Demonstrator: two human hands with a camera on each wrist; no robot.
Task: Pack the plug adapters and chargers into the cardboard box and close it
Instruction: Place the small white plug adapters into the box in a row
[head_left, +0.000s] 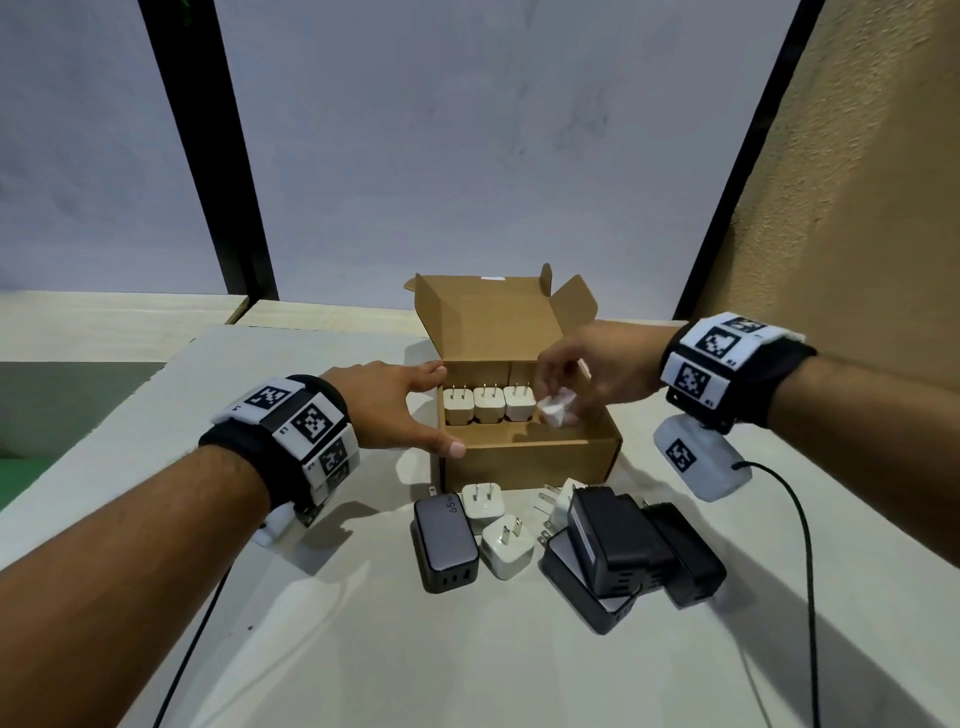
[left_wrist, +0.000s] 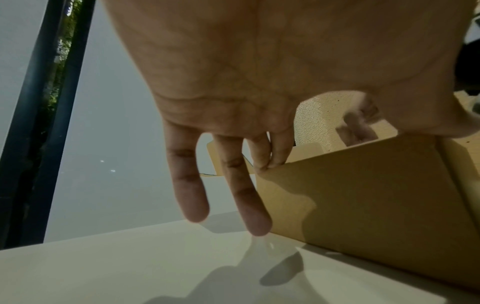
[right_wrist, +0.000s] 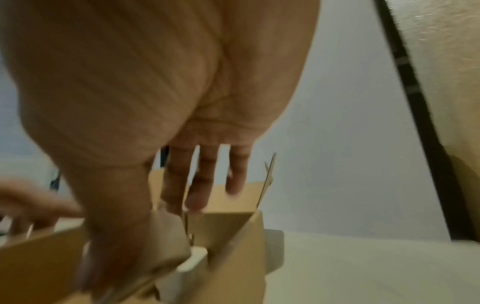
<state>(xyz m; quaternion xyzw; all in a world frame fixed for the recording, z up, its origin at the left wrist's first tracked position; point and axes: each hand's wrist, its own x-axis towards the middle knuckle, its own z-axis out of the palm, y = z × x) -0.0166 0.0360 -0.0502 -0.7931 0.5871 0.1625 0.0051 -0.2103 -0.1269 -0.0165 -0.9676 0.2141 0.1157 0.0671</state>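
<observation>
An open cardboard box (head_left: 524, 465) stands mid-table with its lid (head_left: 493, 322) upright. Three white plug adapters (head_left: 488, 408) stand in a row along its back wall, prongs up. My right hand (head_left: 553, 397) pinches a fourth white adapter (head_left: 558, 413), tilted, just right of that row; the right wrist view shows this adapter (right_wrist: 193, 257) inside the box (right_wrist: 233, 253). My left hand (head_left: 444, 410) spans the box's left wall with straight fingers, thumb at the front corner. In the left wrist view two fingertips (left_wrist: 272, 162) touch the box's (left_wrist: 363, 195) top corner.
In front of the box lie two white adapters (head_left: 493, 525), a third white one (head_left: 558, 506), a grey 65 W charger (head_left: 445, 540) and several black chargers (head_left: 623, 545). A black cable (head_left: 802, 571) runs along the right. The table's left edge (head_left: 171, 364) drops off.
</observation>
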